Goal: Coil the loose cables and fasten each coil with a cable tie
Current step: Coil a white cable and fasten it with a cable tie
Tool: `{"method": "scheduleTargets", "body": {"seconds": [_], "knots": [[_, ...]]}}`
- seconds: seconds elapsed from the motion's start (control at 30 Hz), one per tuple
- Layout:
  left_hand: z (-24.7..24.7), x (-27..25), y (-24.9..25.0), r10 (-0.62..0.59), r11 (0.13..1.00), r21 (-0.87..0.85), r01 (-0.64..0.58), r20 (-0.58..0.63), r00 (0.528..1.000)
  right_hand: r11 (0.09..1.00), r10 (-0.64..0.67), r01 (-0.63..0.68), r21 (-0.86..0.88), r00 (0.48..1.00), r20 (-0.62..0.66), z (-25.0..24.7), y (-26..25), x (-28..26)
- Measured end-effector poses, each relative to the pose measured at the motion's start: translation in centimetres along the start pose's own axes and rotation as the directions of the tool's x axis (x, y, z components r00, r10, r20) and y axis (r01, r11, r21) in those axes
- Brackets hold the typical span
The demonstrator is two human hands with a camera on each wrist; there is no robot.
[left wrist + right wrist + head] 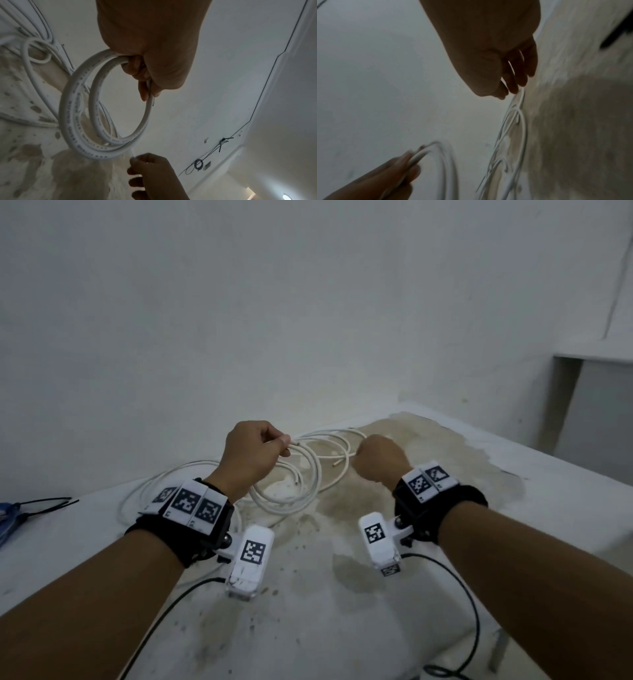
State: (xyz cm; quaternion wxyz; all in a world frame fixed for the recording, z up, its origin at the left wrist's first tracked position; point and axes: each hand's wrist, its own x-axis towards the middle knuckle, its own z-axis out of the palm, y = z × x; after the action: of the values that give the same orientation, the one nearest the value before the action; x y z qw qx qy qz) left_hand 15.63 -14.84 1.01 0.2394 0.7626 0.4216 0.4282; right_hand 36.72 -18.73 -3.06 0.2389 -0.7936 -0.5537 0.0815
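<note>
A long white cable [310, 491] lies in loose loops on the stained white table [308, 594]. My left hand [284, 445] is raised above the table and grips two coiled loops of it [77, 108], with the cable's end poking out past the fingers. My right hand [359, 453] is curled beside it to the right and pinches a loose strand of the same cable [520, 97] between thumb and fingers. The rest of the cable trails over the table behind and left of the hands. Black cable ties [44, 505] lie at the table's far left.
A blue object [5, 518] sits by the ties at the left edge. A white wall stands close behind the table. The table's right edge runs diagonally, with a leg [496, 652] below it. Black cords [474, 611] hang from the wrist cameras.
</note>
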Motion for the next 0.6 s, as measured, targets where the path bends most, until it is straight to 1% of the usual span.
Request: {"method": "scheduleTargets", "body": {"seconds": [0.07, 0.13, 0.23, 0.3, 0.33, 0.43, 0.53, 0.6], "knots": [[0.6, -0.2, 0.3, -0.003, 1.000, -0.012, 0.003, 0.018, 1.000, 0.978, 0.028, -0.030, -0.208, 0.999, -0.016, -2.3, 2.8, -0.6], [1.1, -0.4, 0.6, -0.003, 1.000, -0.017, 0.004, 0.026, 1.000, 0.933, 0.050, -0.043, -0.358, 0.999, 0.011, -4.0, 5.6, -0.8], [1.7, -0.7, 1.2, 0.001, 1.000, -0.009, -0.001, 0.037, 0.999, 0.861, 0.094, -0.017, -0.508, 0.988, 0.126, -5.0, 8.6, -1.2], [2.1, -1.0, 1.5, 0.005, 1.000, -0.015, -0.005, 0.048, 0.999, 0.852, 0.120, -0.021, -0.523, 0.980, 0.157, -5.0, 10.1, -1.8], [2.2, -1.1, 1.6, 0.009, 1.000, -0.016, -0.008, 0.052, 0.999, 0.843, 0.116, -0.019, -0.538, 0.982, 0.147, -4.9, 10.6, -2.2], [2.6, -1.6, 1.8, 0.020, 1.000, -0.022, -0.018, 0.064, 0.998, 0.795, 0.063, -0.015, -0.606, 0.996, 0.059, -4.4, 11.2, -3.2], [2.6, -2.0, 1.7, 0.014, 0.999, -0.038, -0.011, 0.075, 0.997, 0.792, 0.074, -0.027, -0.610, 0.996, 0.053, -4.5, 10.5, -3.5], [2.5, -2.1, 1.5, 0.004, 0.999, -0.041, -0.001, 0.078, 0.997, 0.803, 0.067, -0.039, -0.595, 0.997, 0.024, -5.0, 10.1, -3.5]]}}
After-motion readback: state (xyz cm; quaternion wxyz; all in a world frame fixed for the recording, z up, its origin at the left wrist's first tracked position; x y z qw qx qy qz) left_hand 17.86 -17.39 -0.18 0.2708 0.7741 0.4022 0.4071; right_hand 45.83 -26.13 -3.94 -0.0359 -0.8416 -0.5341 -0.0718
